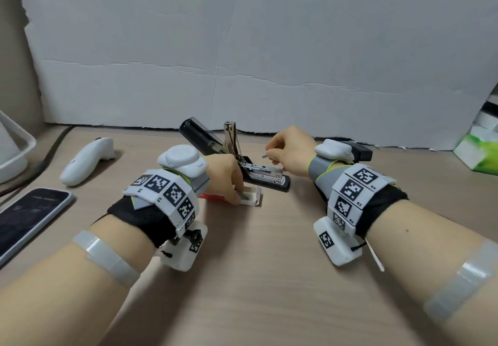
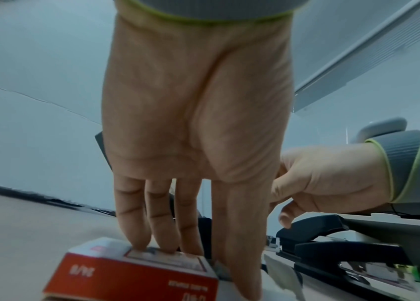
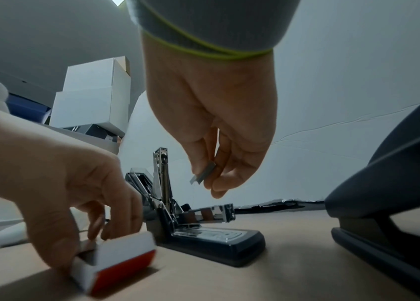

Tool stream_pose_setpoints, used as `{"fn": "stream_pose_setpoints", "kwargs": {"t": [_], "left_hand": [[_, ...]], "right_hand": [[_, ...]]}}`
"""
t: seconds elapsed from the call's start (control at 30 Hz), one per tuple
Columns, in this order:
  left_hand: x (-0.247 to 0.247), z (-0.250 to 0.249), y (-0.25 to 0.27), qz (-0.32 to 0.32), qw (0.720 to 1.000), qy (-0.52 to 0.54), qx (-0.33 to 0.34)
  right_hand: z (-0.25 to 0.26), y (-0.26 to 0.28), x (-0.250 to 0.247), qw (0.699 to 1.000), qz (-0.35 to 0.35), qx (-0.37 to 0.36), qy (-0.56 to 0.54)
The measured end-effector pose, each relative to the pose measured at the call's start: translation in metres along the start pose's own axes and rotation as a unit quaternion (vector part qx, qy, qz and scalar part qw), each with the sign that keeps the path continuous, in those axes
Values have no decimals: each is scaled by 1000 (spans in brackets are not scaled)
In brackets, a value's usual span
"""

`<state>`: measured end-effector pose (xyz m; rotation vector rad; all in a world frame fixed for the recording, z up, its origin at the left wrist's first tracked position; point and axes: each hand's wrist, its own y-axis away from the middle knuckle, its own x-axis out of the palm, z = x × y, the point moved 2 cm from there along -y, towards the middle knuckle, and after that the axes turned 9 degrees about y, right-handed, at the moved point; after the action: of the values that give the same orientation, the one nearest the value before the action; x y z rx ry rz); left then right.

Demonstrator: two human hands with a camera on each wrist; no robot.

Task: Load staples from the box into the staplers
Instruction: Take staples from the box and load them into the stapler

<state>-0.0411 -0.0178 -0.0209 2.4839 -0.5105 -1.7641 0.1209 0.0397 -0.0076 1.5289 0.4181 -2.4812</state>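
A black stapler (image 1: pixel 265 179) lies open in the middle of the desk, its lid (image 1: pixel 199 138) swung back and its metal magazine (image 3: pixel 211 213) exposed. Just in front of it sits the red and white staple box (image 1: pixel 252 197), open. My left hand (image 1: pixel 231 184) grips the box, fingers on top and thumb down its side (image 2: pixel 234 234). My right hand (image 1: pixel 273 154) hovers above the stapler's magazine and pinches a short strip of staples (image 3: pixel 203 172) between thumb and fingers. A second black stapler (image 3: pixel 397 203) stands shut at the right, behind my right wrist.
A white controller (image 1: pixel 89 161), a phone (image 1: pixel 29 216) and a white tray (image 1: pixel 16 151) lie at the left. A green box (image 1: pixel 479 154) is at the far right. White paper (image 1: pixel 242 49) backs the desk. Bare desk lies between my forearms.
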Motion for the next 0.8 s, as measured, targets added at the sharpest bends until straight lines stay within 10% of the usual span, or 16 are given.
{"fn": "stream_pose_setpoints", "kwargs": {"t": [0.27, 0.47, 0.8], "left_hand": [[-28, 32, 10, -79, 989, 110, -56], [-57, 79, 14, -297, 833, 421, -204], [-36, 84, -16, -295, 723, 612, -124]], "right_hand": [[1, -13, 17, 998, 32, -1, 62], [8, -14, 21, 992, 57, -31, 106], [9, -18, 30, 989, 65, -36, 129]]}}
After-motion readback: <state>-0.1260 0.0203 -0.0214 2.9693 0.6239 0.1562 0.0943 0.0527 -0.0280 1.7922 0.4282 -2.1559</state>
